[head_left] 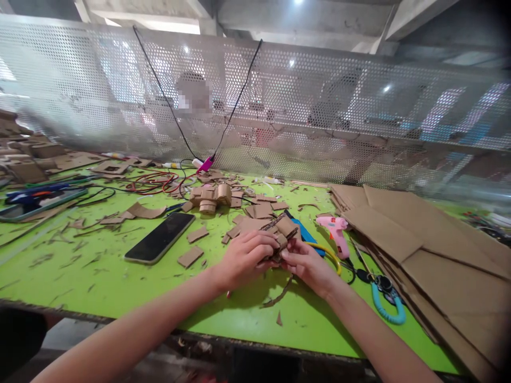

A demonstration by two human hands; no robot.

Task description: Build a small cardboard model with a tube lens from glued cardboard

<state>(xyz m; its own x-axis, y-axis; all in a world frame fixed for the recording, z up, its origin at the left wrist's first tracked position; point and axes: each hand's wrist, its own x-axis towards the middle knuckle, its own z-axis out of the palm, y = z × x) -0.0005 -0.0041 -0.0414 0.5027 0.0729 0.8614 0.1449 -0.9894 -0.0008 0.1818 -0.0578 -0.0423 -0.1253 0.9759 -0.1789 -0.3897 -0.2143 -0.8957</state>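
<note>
Between my two hands is a small cardboard piece [286, 225] built from layered strips, with corrugated edges showing. My left hand [249, 252] wraps over its left side, fingers closed on it. From the right, my right hand [303, 263] pinches its lower edge between thumb and fingers. A thin curled cardboard strip [279, 293] lies on the table just below the hands. Behind the piece, a blue object [305, 234] with a yellow handle [329, 255] is partly hidden. A finished-looking cardboard model [210, 198] sits farther back among loose cardboard bits.
A black phone [159, 238] lies left of my hands. To the right are a pink glue gun [335, 231], a turquoise-handled tool [389, 306] and stacked cardboard sheets [447, 260]. A perforated metal screen [255, 101] stands behind the green table [99, 298], with cables hanging over it.
</note>
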